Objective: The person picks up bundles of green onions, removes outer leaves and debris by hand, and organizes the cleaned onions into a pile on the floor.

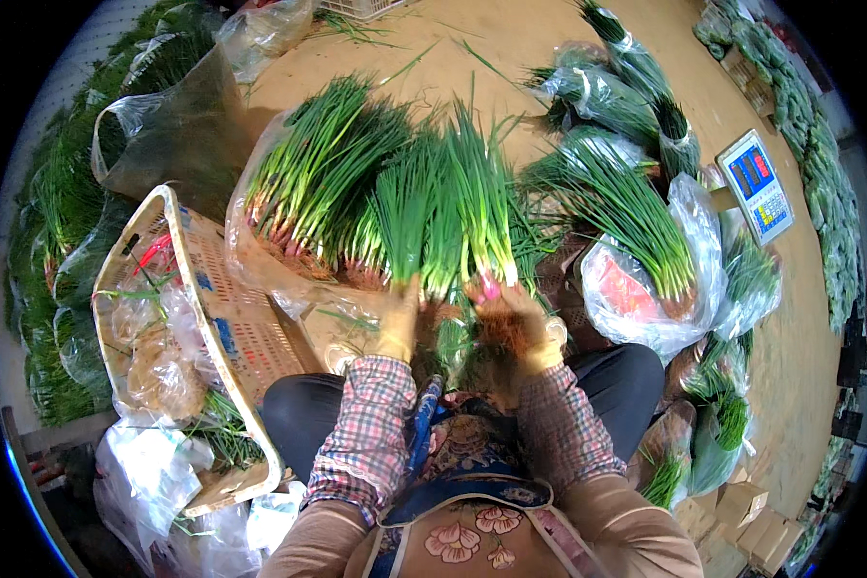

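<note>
My left hand (401, 316), in a yellowish glove, is closed round the lower ends of some spring onions (402, 207); it is slightly blurred. My right hand (516, 323), gloved too, grips the root end of another bunch of spring onions (485, 212), where a reddish bulb and brown roots show by the fingers. Both bunches point away from me, leaves up. To their left, a large heap of spring onions (323, 173) with purple-white bases lies on a clear plastic sheet (245, 226).
At my left stands a tilted plastic basket (229, 289) with plastic bags inside. On the right, spring onions (636, 226) lie on a plastic-covered scale, its display (756, 183) facing me. Bagged bunches (612, 91) lie beyond. Cardboard boxes (742, 503) sit at lower right.
</note>
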`<act>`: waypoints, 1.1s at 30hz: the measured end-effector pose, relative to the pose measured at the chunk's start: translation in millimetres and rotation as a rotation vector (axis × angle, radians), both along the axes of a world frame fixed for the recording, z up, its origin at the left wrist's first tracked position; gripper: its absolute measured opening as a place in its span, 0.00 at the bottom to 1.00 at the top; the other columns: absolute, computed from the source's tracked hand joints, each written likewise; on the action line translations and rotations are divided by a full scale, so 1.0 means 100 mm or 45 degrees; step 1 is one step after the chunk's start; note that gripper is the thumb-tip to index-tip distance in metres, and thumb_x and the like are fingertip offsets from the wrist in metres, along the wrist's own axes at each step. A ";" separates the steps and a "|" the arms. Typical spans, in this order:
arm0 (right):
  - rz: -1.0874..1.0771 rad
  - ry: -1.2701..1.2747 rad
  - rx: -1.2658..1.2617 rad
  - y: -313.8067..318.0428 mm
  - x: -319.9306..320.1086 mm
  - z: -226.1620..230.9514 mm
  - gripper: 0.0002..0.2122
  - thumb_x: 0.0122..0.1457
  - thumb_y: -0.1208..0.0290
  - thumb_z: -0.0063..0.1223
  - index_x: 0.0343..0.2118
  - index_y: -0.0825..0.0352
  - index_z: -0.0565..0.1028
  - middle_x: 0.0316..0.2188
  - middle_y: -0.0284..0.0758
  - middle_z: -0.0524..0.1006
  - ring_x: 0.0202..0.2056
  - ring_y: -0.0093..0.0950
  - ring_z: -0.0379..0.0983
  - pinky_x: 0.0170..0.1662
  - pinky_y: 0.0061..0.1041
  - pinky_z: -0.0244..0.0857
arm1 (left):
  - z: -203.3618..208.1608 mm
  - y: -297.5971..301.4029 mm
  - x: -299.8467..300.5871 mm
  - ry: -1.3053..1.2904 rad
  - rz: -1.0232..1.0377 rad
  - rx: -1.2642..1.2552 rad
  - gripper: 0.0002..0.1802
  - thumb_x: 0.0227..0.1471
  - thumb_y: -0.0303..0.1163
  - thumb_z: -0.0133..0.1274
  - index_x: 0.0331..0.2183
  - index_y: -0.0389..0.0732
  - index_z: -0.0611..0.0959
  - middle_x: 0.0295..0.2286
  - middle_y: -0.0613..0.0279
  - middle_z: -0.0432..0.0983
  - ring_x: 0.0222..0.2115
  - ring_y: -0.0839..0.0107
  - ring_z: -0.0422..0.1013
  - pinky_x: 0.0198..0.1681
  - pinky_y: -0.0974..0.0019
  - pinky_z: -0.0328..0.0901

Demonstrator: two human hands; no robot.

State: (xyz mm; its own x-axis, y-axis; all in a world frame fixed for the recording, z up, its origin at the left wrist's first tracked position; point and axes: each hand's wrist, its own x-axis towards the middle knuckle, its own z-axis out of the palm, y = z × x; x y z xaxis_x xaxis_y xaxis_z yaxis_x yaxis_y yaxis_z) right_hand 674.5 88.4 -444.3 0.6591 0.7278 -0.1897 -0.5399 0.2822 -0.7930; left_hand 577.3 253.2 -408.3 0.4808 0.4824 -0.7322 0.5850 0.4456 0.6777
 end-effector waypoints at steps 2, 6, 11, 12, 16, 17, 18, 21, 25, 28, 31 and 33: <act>0.073 0.075 -0.152 0.10 -0.27 0.40 0.14 0.57 0.60 0.44 0.44 0.59 0.66 0.37 0.31 0.72 0.34 0.21 0.70 0.33 0.20 0.64 | 0.16 -0.09 -0.03 -0.475 -0.050 -0.513 0.40 0.50 0.57 0.41 0.53 0.34 0.57 0.46 0.42 0.64 0.49 0.62 0.60 0.54 0.58 0.53; 0.203 0.031 -0.246 0.05 -0.53 0.39 0.14 0.53 0.68 0.48 0.42 0.66 0.67 0.35 0.33 0.71 0.35 0.25 0.70 0.38 0.24 0.65 | 0.15 -0.18 -0.15 -0.880 -0.159 -0.655 0.27 0.49 0.45 0.52 0.46 0.38 0.68 0.29 0.65 0.72 0.28 0.78 0.67 0.31 0.73 0.64; 0.444 -0.830 -0.422 -0.17 -0.40 0.39 0.10 0.55 0.69 0.44 0.38 0.66 0.69 0.31 0.36 0.73 0.32 0.31 0.71 0.35 0.26 0.65 | 0.32 -0.30 -0.33 -0.862 -0.169 -0.682 0.23 0.47 0.32 0.54 0.45 0.38 0.68 0.30 0.66 0.71 0.24 0.80 0.67 0.26 0.77 0.63; 0.523 -1.152 -0.637 -0.17 -0.37 0.63 0.09 0.54 0.70 0.45 0.37 0.66 0.70 0.29 0.40 0.73 0.32 0.37 0.71 0.35 0.30 0.65 | 0.35 -0.33 -0.37 -0.897 -0.166 -0.725 0.24 0.47 0.27 0.53 0.47 0.38 0.66 0.33 0.66 0.70 0.25 0.78 0.67 0.31 0.74 0.65; 0.045 -1.665 -1.059 -0.14 -0.16 1.27 0.13 0.49 0.72 0.48 0.40 0.68 0.71 0.35 0.44 0.73 0.39 0.41 0.70 0.44 0.34 0.63 | 0.48 -0.44 -0.44 -0.736 -0.223 -0.355 0.21 0.45 0.24 0.54 0.44 0.37 0.70 0.32 0.63 0.73 0.26 0.80 0.67 0.28 0.80 0.64; 0.031 -1.750 -0.959 -0.06 -0.13 1.42 0.16 0.47 0.72 0.50 0.42 0.68 0.70 0.40 0.44 0.71 0.44 0.40 0.67 0.48 0.34 0.60 | 0.63 -0.47 -0.46 -0.748 -0.161 -0.355 0.26 0.43 0.23 0.55 0.46 0.36 0.67 0.35 0.61 0.71 0.32 0.74 0.68 0.38 0.74 0.65; 0.019 -1.833 -0.855 0.06 -0.14 1.54 0.19 0.46 0.72 0.53 0.44 0.69 0.69 0.45 0.44 0.69 0.49 0.39 0.63 0.53 0.35 0.56 | 0.63 -0.49 -0.48 -0.751 -0.165 -0.352 0.26 0.43 0.23 0.55 0.46 0.36 0.67 0.35 0.61 0.71 0.32 0.74 0.68 0.38 0.74 0.65; 0.215 -2.163 -0.876 0.33 -0.21 1.69 0.20 0.42 0.71 0.57 0.42 0.64 0.71 0.48 0.42 0.66 0.53 0.40 0.58 0.54 0.38 0.53 | 0.73 -0.55 -0.55 -0.793 -0.275 -0.029 0.29 0.42 0.21 0.56 0.47 0.36 0.64 0.38 0.60 0.68 0.38 0.70 0.67 0.44 0.70 0.64; 0.156 -2.300 -0.904 0.50 -0.07 1.71 0.10 0.44 0.73 0.55 0.33 0.65 0.74 0.40 0.39 0.73 0.50 0.39 0.62 0.52 0.39 0.55 | 0.91 -0.57 -0.74 -0.735 -0.220 -0.180 0.27 0.43 0.20 0.55 0.46 0.36 0.66 0.35 0.62 0.69 0.37 0.72 0.67 0.43 0.71 0.64; -0.515 -1.739 -0.639 0.42 0.11 1.72 0.05 0.48 0.72 0.52 0.26 0.65 0.76 0.30 0.37 0.76 0.42 0.33 0.69 0.46 0.31 0.61 | 0.92 -0.54 -0.93 -0.713 -0.218 -0.317 0.25 0.43 0.20 0.55 0.45 0.36 0.67 0.31 0.64 0.71 0.30 0.75 0.68 0.33 0.74 0.66; -0.662 -1.321 -0.758 0.13 0.26 1.86 0.07 0.49 0.72 0.52 0.29 0.69 0.75 0.29 0.37 0.76 0.35 0.31 0.72 0.39 0.25 0.62 | 0.88 -0.53 -1.06 -0.820 -0.178 -0.349 0.22 0.45 0.23 0.53 0.44 0.37 0.68 0.29 0.63 0.72 0.21 0.79 0.65 0.20 0.76 0.61; -0.698 -1.258 -0.868 -0.10 0.32 1.75 0.08 0.50 0.71 0.51 0.31 0.69 0.74 0.31 0.38 0.75 0.35 0.31 0.71 0.38 0.25 0.63 | 0.77 -0.41 -1.19 -0.779 -0.271 -0.419 0.24 0.46 0.27 0.54 0.46 0.37 0.67 0.34 0.56 0.72 0.28 0.71 0.71 0.28 0.71 0.67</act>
State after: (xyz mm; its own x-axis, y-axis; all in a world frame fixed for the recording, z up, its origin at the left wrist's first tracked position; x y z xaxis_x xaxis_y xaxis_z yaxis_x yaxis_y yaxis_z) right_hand 706.8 78.3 -269.8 0.9074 0.2744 0.3183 0.4002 -0.3329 -0.8538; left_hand 458.4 211.8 -330.9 0.9095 0.1337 -0.3935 0.2411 0.6014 0.7617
